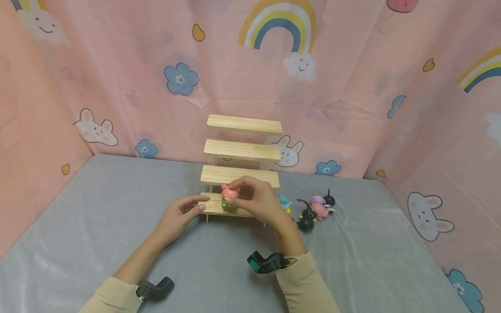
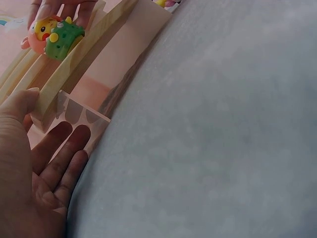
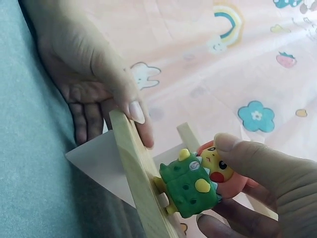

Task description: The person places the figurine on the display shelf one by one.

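A small toy figure (image 1: pixel 229 206) with a coral-pink hood, yellow face and green spotted body stands on the lowest board of a wooden four-tier display shelf (image 1: pixel 213 205). My right hand (image 1: pixel 260 201) holds it by the head between thumb and fingers. Close up in the right wrist view, the figure (image 3: pixel 190 186) has its yellow feet against the board. The left hand (image 1: pixel 178 217) pinches the left end of that same board with thumb and forefinger. Its other fingers hang below the board, beside a clear side support (image 2: pixel 81 111), in the left wrist view.
Right of the shelf lie several more toys on the grey cloth: a black figure (image 1: pixel 307 218), a pink one (image 1: pixel 320 210), another black one (image 1: pixel 329 200) and a blue-and-yellow one (image 1: pixel 284 202) partly behind my right arm. A pink patterned curtain (image 1: pixel 235 87) hangs behind.
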The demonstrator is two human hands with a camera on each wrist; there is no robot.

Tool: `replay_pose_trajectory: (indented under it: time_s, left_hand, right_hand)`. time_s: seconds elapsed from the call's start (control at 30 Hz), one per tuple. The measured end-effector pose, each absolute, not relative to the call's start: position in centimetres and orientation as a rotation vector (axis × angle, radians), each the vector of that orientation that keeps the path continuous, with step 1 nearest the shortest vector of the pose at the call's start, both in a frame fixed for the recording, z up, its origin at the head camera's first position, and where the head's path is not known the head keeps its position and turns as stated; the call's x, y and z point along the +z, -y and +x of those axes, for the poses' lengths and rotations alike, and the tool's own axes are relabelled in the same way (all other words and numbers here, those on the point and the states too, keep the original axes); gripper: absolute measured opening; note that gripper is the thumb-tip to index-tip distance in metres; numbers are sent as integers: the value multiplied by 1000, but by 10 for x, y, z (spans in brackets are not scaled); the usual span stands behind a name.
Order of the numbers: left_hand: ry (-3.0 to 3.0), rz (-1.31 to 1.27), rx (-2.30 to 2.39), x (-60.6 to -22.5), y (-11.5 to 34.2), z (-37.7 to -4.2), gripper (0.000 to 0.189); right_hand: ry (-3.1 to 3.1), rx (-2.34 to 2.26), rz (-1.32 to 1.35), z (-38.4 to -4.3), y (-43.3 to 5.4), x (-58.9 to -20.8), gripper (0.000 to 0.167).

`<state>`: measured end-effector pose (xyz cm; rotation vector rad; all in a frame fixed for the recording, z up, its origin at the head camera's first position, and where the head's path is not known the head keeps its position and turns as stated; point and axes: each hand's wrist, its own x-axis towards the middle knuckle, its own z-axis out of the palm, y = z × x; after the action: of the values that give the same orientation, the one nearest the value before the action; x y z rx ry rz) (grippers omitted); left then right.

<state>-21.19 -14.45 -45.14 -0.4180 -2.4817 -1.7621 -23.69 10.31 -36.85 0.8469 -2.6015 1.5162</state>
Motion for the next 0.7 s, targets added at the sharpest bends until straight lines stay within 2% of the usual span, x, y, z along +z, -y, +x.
replay_pose_trajectory:
  time_s: [0.7]
  left_hand:
    - [2484,-417,-1755,-450,145,-211,29]
  right_hand:
    - [2626,1570,803,-236,-102,-369,28]
